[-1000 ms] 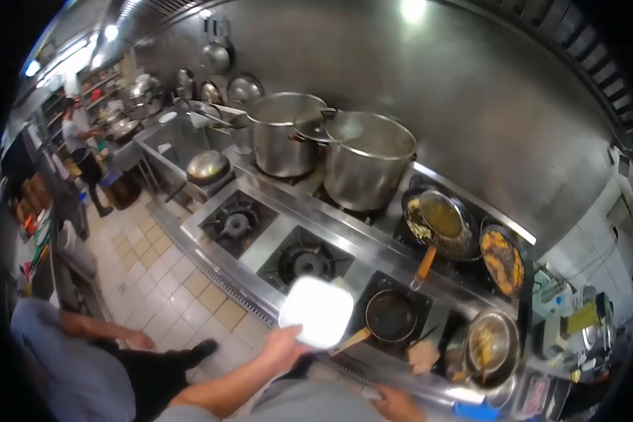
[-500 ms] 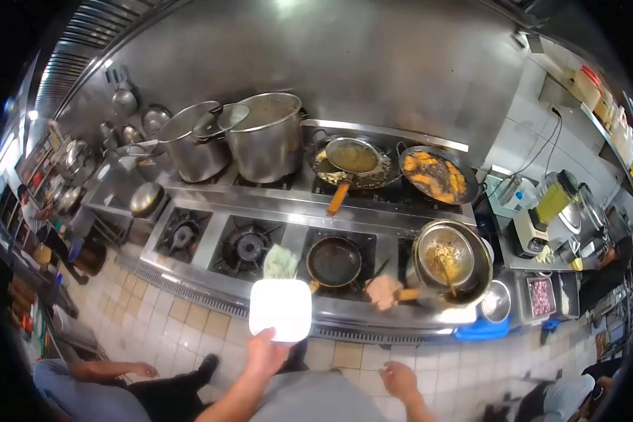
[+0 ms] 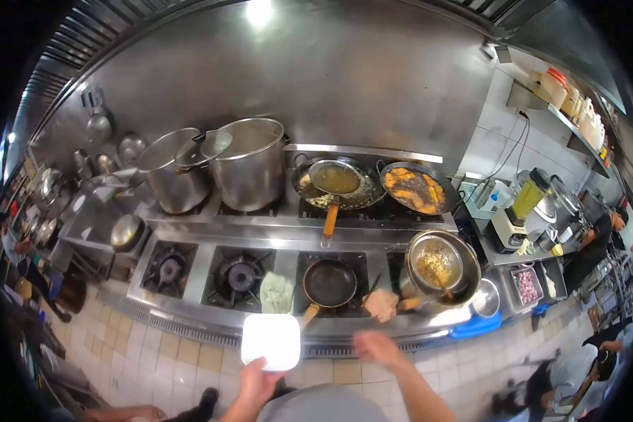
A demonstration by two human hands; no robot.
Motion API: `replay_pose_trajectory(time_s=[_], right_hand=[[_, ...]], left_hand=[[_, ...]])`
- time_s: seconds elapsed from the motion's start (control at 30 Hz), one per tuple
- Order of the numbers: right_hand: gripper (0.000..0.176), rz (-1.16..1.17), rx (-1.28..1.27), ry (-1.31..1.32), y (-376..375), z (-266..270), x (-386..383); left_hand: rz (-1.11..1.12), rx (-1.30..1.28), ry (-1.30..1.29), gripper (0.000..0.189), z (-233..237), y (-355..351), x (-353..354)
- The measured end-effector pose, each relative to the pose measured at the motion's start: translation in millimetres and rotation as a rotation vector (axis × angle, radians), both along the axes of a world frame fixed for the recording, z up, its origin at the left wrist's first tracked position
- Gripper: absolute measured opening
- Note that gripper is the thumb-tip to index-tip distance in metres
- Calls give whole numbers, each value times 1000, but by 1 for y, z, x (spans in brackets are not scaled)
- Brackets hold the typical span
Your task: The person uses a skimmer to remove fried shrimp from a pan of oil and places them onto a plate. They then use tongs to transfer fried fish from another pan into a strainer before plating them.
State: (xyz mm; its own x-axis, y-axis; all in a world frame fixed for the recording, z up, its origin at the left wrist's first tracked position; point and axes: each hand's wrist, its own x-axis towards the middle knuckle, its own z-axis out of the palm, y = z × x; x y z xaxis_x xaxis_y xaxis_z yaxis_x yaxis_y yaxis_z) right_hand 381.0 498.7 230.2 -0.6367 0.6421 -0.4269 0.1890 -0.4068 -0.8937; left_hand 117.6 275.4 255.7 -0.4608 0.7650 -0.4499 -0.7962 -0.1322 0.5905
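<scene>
White container (image 3: 271,340), held in left hand (image 3: 257,380), right hand (image 3: 377,348) near stove (image 3: 285,260)

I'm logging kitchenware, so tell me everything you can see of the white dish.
The white dish is squarish with rounded corners, its broad face towards the camera. It looks smooth, perhaps plastic or ceramic; glare hides inner detail. The left hand grips its near edge, thumb on top. It is held at the front of the stove.
</scene>
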Motion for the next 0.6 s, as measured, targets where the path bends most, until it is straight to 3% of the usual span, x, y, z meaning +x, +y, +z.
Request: replay_pose_trajectory(time_s=[0.13,0.2,0.3,0.43,0.6], right_hand=[[65,-325,-85,249,84,42,-107],[74,-525,-16,280,124,63,-145],[75,-627,13,249,166,66,-178],[63,-709,145,131,168,58,-202],[37,-658,225,180,97,8,-208]], left_hand=[[48,23,-24,53,18,-22,-37],[73,3,-15,53,9,-36,-67],[144,-83,-12,55,2,-70,-109],[342,-94,40,57,1,-98,-153],[477,-49,19,59,-7,-103,-174]])
